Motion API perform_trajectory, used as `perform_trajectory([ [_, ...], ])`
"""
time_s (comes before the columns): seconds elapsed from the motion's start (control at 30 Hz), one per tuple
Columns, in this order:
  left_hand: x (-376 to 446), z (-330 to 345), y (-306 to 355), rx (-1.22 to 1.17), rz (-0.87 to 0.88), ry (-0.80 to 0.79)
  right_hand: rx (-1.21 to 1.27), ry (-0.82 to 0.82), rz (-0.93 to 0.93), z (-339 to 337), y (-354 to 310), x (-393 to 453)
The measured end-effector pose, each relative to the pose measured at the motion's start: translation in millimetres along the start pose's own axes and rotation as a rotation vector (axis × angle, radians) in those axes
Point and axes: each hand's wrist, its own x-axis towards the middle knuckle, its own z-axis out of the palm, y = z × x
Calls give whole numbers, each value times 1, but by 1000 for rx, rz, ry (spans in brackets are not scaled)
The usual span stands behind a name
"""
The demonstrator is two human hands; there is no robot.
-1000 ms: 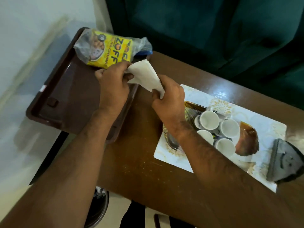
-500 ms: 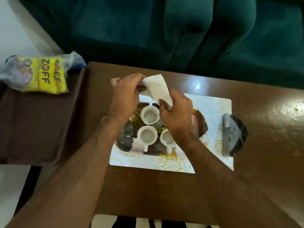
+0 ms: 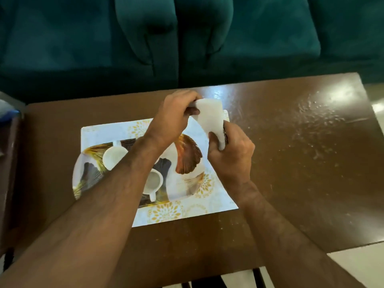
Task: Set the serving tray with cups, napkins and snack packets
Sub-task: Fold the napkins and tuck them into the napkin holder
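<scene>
Plate (image 3: 188, 150): two cups (image 3: 113, 157) | hands (image 3: 173, 119) hold napkin (image 3: 211, 119)

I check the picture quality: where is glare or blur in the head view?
Head view: bright glare on the glossy table at right; the napkin between left hand and right hand looks soft, motion-blurred; edges bend from the wide lens.

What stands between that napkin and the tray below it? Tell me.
Mainly the left forearm, which crosses over the patterned tray and covers part of the two white cups on it. The napkin, pinched by the left hand and right hand, hangs above the tray's far right edge; nothing else visible intervenes.
</scene>
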Motion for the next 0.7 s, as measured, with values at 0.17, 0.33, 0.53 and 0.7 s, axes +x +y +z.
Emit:
perform_trajectory([
  [0.17, 22, 31, 31, -43, 109, -118, -22, 89, 13, -22, 30, -9],
  [0.33, 27, 52, 42, -78, 167, -239, -1, 90, 41, -34, 48, -25],
  [0.53, 22, 66, 36, -75, 158, -317, 13, 69, 75, -31, 56, -38],
  [0.7, 20, 75, 25, -41, 125, -370, 9, 41, 63, -29, 58, -43],
])
